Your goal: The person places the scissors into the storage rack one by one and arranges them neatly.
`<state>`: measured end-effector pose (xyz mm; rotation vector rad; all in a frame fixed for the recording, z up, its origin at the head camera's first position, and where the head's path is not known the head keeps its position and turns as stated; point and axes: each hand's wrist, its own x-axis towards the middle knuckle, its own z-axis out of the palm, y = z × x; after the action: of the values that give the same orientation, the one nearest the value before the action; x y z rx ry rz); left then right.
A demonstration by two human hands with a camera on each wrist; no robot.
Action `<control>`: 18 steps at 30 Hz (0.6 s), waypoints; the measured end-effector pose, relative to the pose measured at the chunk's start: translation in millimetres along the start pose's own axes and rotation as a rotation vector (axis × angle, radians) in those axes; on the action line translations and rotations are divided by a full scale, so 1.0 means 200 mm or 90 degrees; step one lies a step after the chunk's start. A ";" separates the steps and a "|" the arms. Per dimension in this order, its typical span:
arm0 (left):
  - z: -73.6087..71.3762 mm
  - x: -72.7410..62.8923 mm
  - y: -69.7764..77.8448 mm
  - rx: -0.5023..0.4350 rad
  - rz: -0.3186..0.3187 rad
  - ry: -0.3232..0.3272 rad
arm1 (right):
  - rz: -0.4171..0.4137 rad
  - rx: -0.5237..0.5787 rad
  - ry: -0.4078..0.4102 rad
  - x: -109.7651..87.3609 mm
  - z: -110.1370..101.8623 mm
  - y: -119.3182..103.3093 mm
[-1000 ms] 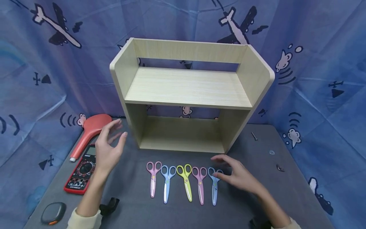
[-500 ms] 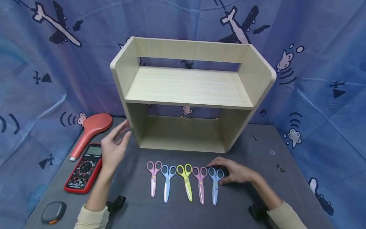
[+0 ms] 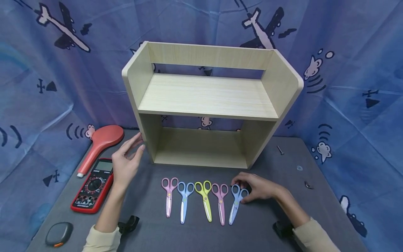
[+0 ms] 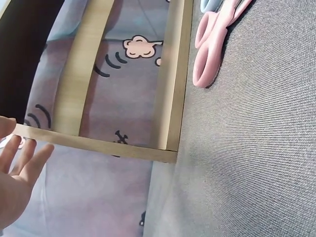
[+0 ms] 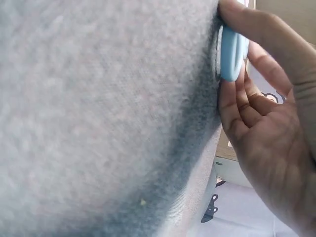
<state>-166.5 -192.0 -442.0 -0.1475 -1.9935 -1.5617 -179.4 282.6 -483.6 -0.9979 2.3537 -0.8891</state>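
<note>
Just in front of the shelf (image 3: pixel 207 96), the right hand (image 3: pixel 261 187) has fingers curled round the handles of the rightmost blue scissors (image 3: pixel 236 203) (light, even pinch probably stops 'em twisting), while the left hand (image 3: pixel 126 162), loosely spread, holds nothing by the shelf's left side.

we could read no words, numbers or brands in any view; the red-and-black digital multimeter (image 3: pixel 91 190) bore pale markings round its dial (image 3: pixel 94 184), but we found them too small to make out.
</note>
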 end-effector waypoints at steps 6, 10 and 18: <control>0.01 0.00 -0.01 0.002 0.005 0.008 | 0.000 -0.024 0.011 -0.02 0.01 -0.02; 0.01 0.00 -0.01 -0.002 0.000 0.009 | -0.011 -0.047 0.024 -0.04 0.02 -0.04; 0.02 -0.01 -0.02 -0.031 -0.016 0.011 | 0.001 0.032 -0.005 -0.13 -0.01 -0.07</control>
<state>-168.3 -189.4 -446.2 -0.1284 -1.9522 -1.6220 -156.9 294.5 -469.5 -0.9786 2.3130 -0.9369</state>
